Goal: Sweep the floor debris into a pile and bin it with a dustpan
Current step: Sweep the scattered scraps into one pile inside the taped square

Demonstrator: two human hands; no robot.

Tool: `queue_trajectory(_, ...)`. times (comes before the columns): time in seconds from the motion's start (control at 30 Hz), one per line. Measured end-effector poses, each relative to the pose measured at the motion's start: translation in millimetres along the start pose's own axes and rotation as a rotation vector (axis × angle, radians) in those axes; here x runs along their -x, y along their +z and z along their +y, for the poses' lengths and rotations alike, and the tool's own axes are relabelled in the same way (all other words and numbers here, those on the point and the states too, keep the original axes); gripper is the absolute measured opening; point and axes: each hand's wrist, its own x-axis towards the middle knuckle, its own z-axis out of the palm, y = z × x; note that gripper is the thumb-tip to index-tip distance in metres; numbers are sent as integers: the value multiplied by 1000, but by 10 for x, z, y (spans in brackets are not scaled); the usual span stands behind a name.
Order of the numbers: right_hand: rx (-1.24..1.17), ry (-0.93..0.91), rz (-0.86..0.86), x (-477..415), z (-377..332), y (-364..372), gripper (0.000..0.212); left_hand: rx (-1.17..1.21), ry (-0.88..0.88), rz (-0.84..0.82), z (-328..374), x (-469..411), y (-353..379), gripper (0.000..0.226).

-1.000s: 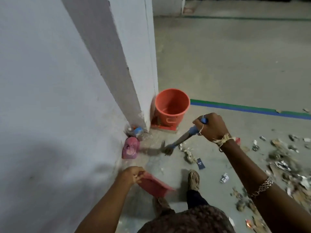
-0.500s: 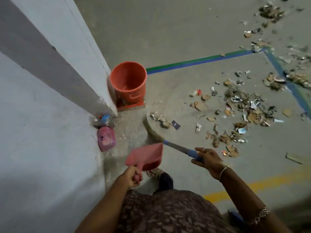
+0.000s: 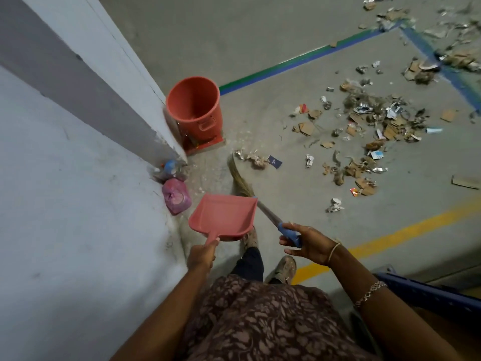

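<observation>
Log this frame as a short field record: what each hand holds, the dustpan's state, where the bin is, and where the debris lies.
left hand: grips the dustpan handle
right hand: holds the broom by its blue grip
dustpan: pink, held off the floor, no debris in it
bin: orange bucket beside the wall corner
debris: scattered over the floor to the right, not yet piled
broom bristles: touching the floor near the bin

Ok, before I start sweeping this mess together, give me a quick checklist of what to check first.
1. Broom gripped by right hand: ok.
2. Dustpan held in left hand: ok, and it looks empty.
3. Bucket upright and open: ok.
4. Debris in one pile: not ok, scattered across the floor lines.
5. Bristles touching the floor: cannot tell.
</observation>
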Motion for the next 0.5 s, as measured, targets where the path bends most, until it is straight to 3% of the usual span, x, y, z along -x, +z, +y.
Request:
queue_trajectory(0.13,33,55,249,-159,217,176,47,34,72,-53,-189,-48,-230,46)
queue_trajectory(0.23,201,143,373,-304,356,276,41,-1,156,-89,-224,-70,-345,45)
queue_trajectory(0.33,334,219,393,-356,435,446,14,-52,217,-86,-279,-152,-428,49)
queue_trajectory(0.5,450,280,452,-723,776,651,31,-240,230,-66,-402,-519,-650,63)
